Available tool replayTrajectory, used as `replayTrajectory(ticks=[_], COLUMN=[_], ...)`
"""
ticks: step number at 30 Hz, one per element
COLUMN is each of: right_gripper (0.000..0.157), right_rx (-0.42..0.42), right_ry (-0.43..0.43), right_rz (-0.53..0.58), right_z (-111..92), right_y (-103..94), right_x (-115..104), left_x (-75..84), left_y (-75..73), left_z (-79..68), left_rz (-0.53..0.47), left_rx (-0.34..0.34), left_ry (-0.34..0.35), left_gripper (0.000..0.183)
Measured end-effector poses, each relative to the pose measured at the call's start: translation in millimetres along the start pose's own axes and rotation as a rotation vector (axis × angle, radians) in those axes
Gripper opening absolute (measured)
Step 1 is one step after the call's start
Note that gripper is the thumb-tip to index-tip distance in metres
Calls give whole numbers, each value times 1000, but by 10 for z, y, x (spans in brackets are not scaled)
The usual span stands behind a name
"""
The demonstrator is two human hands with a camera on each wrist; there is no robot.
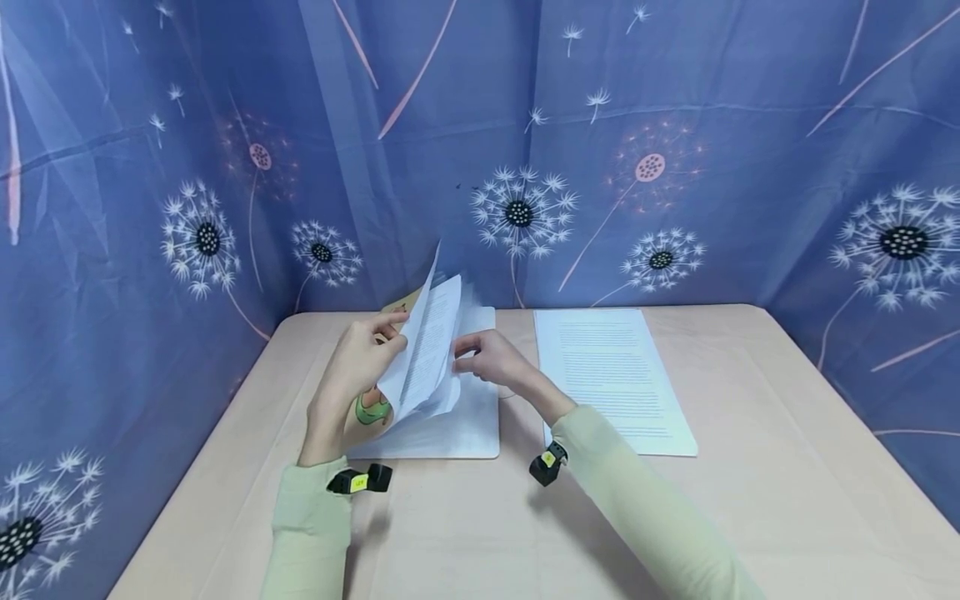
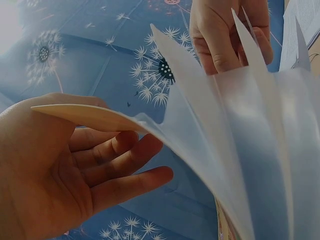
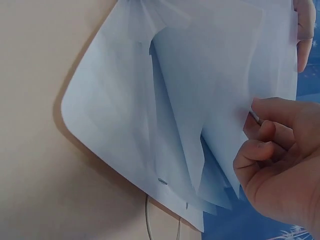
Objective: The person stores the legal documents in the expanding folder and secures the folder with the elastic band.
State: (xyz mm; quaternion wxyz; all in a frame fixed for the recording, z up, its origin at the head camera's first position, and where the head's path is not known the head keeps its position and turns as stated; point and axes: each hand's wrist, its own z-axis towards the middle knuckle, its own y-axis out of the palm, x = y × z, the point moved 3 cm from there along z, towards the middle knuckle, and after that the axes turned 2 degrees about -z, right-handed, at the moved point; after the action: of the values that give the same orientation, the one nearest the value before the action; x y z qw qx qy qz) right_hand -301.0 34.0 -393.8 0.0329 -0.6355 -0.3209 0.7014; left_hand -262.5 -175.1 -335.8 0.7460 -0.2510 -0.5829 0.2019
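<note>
A display-book-style folder with clear sleeves stands partly open on the table, its white back cover flat. Printed sheets show in the fanned sleeves. My left hand grips the raised tan front cover at its edge, thumb on one side and fingers on the other. Cartoon drawings decorate that cover. My right hand pinches the free edge of the sleeves between thumb and fingers. In the right wrist view, a thin elastic cord hangs from the white back cover.
Right of the folder lies a stack of printed paper, flat on the pale table. Blue dandelion-patterned curtains enclose the table's back and sides. Each wrist wears a black camera band.
</note>
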Motion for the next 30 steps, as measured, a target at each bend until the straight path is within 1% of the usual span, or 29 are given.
replayTrajectory(ticks=[3,6,9,15,22,25,30], right_gripper=[30,35,38,34,35,31,29], right_rx=[-10,-8,-3,-3,19,41,68], right_ry=[0,2,-13,-53,-64,-68,-55], right_rz=[-3,5,10,26,12,4,-18], right_z=[-11,-45,-81,-182,-369,-456,-606], right_y=[3,-21,-58,-159,-365,-473,-664], right_x=[14,35,54,58,121,166,265], left_x=[-13,-27,-37,-38,-40,-37,-27], left_y=[1,-4,-15,-12,-3,-18,-7], left_z=[-4,-6,-6,2,10,1,-4], left_rz=[-6,-8,-5,-10,-4,-2,2], left_rx=[-5,-7,-1,-9,-11,-3,-9], left_ry=[-4,-9,-12,-7,-10,-11,1], left_gripper=[47,47,47,47,47,48,47])
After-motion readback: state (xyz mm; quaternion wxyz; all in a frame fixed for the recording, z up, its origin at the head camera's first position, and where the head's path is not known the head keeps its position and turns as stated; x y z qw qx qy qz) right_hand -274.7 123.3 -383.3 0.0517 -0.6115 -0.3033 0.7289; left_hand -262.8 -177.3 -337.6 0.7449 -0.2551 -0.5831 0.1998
